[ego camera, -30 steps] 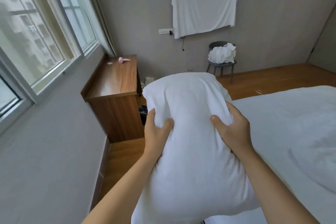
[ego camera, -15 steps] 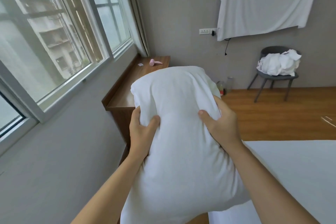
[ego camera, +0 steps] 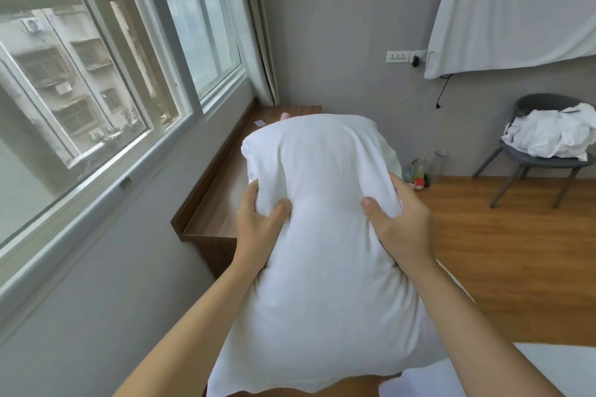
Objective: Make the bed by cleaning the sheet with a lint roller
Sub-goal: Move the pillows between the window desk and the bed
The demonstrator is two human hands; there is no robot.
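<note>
A plump white pillow (ego camera: 322, 251) fills the middle of the view, held up lengthwise in front of me. My left hand (ego camera: 258, 229) grips its left side, thumb pressed into the fabric. My right hand (ego camera: 400, 226) grips its right side in the same way. Only a corner of the white bed sheet (ego camera: 548, 371) shows at the bottom right. A pink object (ego camera: 285, 115), which may be the lint roller, pokes out on the wooden cabinet just behind the pillow's top edge; most of it is hidden.
A wooden cabinet (ego camera: 219, 203) stands under the window (ego camera: 96, 74) on the left. A grey chair (ego camera: 541, 158) piled with white cloth stands at the right wall. Bottles (ego camera: 422, 171) sit on the wood floor. A white cloth (ego camera: 516, 10) hangs on the wall.
I have turned left and closer to the cabinet, carrying the pillow. The bed has slid almost out of view and the pillow now covers most of the pink object.
</note>
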